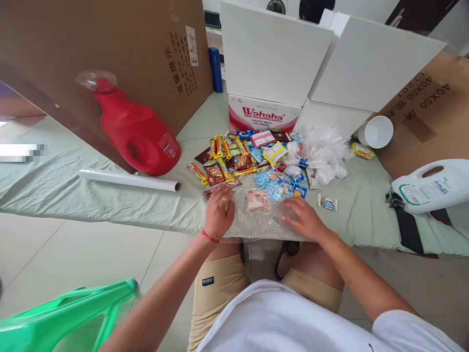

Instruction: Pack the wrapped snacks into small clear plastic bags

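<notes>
On the table's front edge a sheet of clear plastic film lies spread and wrinkled. A small square snack packet with a beige wrapper and printed characters rests on its middle. My left hand is at the film's left edge, palm down with fingers stretched forward; whether the fingertips press the film is hard to see. To the right of the packet, my right hand hovers by the film's other edge, fingers apart and holding nothing. Just beyond are blue snack packets and a pile of mixed wrapped snacks.
Crumpled clear plastic bags sit right of the pile. A white roll and a red jug lie left. White boxes stand behind. At right are a white cup, a white jug and a single wrapped snack.
</notes>
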{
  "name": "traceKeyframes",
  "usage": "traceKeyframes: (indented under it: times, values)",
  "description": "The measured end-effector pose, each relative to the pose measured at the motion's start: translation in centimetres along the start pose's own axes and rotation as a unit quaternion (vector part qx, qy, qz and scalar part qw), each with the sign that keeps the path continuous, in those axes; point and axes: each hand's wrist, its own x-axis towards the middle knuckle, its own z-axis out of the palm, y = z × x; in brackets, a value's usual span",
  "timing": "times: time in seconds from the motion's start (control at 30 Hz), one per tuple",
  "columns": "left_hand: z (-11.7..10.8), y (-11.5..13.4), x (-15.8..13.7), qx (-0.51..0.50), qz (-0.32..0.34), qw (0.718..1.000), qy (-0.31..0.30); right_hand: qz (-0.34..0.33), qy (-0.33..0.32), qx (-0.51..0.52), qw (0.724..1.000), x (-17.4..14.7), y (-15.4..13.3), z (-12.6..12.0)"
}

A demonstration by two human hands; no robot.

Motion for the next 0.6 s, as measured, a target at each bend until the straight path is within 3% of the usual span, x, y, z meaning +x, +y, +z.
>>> traceKeyframes:
  times: [0.07,0.17,0.27,0.4,0.6]
  values:
    - [-1.4,0.9,-2.2,-0.018,0.093,0.995,-0.035,0.016,-0.014,-0.014,1.0,-3.8,-0.6,1.1]
    - [-2.3,0.8,-6.2,0.005,0.233,0.964,-0.128,0.043,-0.033,-0.049,0.997,-7.8,-1.0,3.5]
    - [-2.3,-0.5,-9.1,0.05,0.26,0.949,-0.17,0.065,0.012,-0.035,0.997,-8.9,-0.6,5.2]
    - [-2.8,-1.4,-8.5,0.003,0.138,0.977,-0.165,0.092,0.038,0.058,0.993,-7.3,0.1,4.3]
    - [-4.0,-1.2,-1.6,-0.068,-0.139,0.974,-0.164,0.165,-0.031,0.141,0.976,-1.5,1.7,-0.4]
